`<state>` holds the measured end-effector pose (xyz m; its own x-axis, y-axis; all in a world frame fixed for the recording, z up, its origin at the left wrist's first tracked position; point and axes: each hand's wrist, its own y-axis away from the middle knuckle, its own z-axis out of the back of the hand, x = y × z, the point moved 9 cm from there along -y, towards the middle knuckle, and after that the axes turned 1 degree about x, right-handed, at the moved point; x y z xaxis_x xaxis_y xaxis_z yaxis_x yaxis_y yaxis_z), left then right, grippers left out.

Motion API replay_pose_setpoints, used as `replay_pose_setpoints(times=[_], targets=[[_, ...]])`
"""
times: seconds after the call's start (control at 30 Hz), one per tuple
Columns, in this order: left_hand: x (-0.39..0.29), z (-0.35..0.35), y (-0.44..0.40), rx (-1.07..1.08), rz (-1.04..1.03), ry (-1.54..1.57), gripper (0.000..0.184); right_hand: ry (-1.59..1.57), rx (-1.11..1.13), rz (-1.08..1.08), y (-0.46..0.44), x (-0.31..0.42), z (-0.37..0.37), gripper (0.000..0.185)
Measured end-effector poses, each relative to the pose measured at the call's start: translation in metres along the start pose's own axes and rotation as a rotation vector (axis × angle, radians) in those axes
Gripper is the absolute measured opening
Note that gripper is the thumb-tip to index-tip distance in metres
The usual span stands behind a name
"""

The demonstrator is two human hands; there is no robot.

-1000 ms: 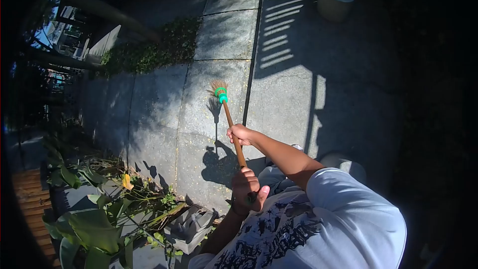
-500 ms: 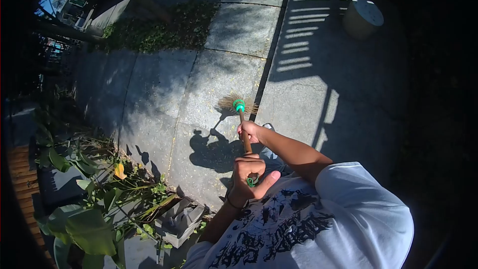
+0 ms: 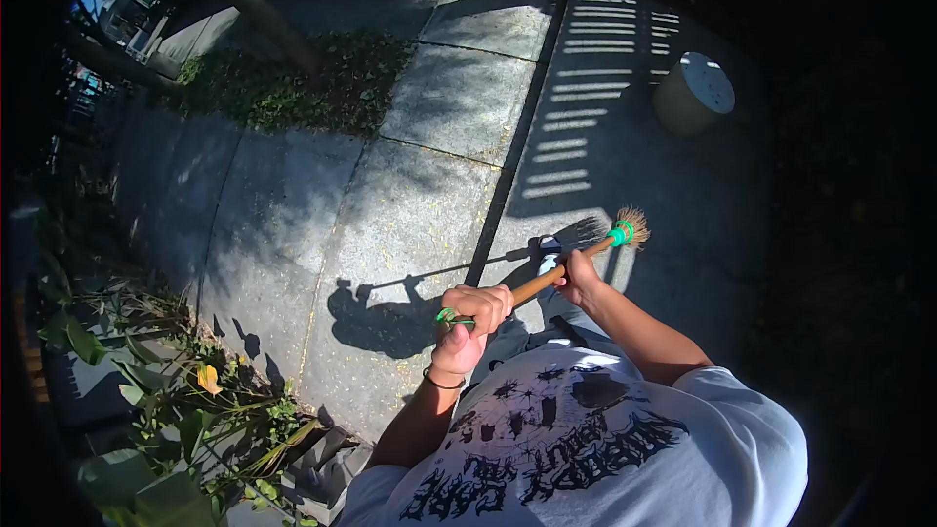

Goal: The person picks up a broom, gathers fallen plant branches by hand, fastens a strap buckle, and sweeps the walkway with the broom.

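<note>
A broom with a wooden handle, a green collar and brown bristles slants across in front of me. Its bristle end points to the upper right, raised over the shaded paving, and looks off the ground. My left hand, a dark band at its wrist, is wrapped round the top end of the handle, where a green loop shows. Further down the handle, closer to the bristles, my right hand is closed round it. Below the handle part of a shoe shows.
Concrete slabs scattered with small yellow bits lie ahead, crossed by a dark groove. A round pale block stands at the upper right. Leafy plants border the lower left; ground cover surrounds a trunk.
The broom's bristle end has swung right and up, from the sunlit slab across the groove. Both hands have kept their grip, and my right hand has moved to the right.
</note>
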<state>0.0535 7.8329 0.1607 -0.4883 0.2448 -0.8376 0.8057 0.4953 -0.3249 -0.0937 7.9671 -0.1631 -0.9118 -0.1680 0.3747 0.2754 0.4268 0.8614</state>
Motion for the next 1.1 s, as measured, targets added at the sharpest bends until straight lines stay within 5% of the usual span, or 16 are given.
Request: replay_pose_setpoints(times=[0.07, 0.2, 0.3, 0.4, 0.57, 0.63, 0.7, 0.77, 0.83, 0.9, 0.93, 0.97, 1.1], targets=[[0.07, 0.012, -0.02, 0.023, 0.061, 0.12, 0.066, -0.001, -0.216, 0.1, -0.055, 0.024, 0.073, 0.015], [0.157, 0.044, -0.074, -0.097, 0.119, 0.142, 0.061, 0.056, -0.422, 0.133, -0.13, 0.096, 0.081, 0.016], [0.16, 0.051, -0.119, -0.285, 0.153, -0.274, 0.054, 0.289, 0.039, -0.001, -0.22, 0.124, -0.031, 0.01], [0.153, 0.015, -0.18, 0.02, 0.215, -0.723, 0.048, 0.52, 0.45, -0.282, -0.263, 0.124, -0.168, 0.017], [0.084, -0.016, -0.295, 0.235, 0.003, -0.918, 0.049, 0.261, 0.779, -0.244, -0.149, 0.172, -0.366, 0.019], [0.048, -0.024, -0.326, 0.454, 0.112, -0.931, 0.053, 0.069, 0.755, -0.381, -0.11, 0.182, -0.4, 0.018], [0.008, -0.028, -0.37, 0.298, 0.112, -0.588, 0.054, -0.004, 0.765, -0.405, -0.092, 0.204, -0.408, 0.017], [-0.043, -0.014, -0.398, -0.025, -0.038, -0.712, 0.05, -0.044, 0.686, -0.389, -0.108, 0.231, -0.39, 0.018], [-0.088, -0.005, -0.426, -0.147, -0.143, 0.005, 0.04, -0.015, 0.727, -0.432, -0.119, 0.265, -0.358, 0.022], [-0.122, -0.033, -0.451, -0.229, -0.321, 0.064, 0.036, 0.052, 0.651, -0.417, -0.14, 0.285, -0.313, 0.025], [-0.128, -0.039, -0.466, 0.079, -0.278, 0.199, 0.018, 0.074, 0.649, -0.451, -0.143, 0.297, -0.287, 0.025], [-0.138, -0.045, -0.468, 0.402, -0.233, 0.33, 0.019, 0.086, 0.646, -0.476, -0.144, 0.313, -0.263, 0.025], [-0.162, 0.0, -0.493, 0.361, -0.391, 0.303, 0.015, -0.165, 0.504, -0.477, -0.131, 0.388, -0.185, 0.026]])
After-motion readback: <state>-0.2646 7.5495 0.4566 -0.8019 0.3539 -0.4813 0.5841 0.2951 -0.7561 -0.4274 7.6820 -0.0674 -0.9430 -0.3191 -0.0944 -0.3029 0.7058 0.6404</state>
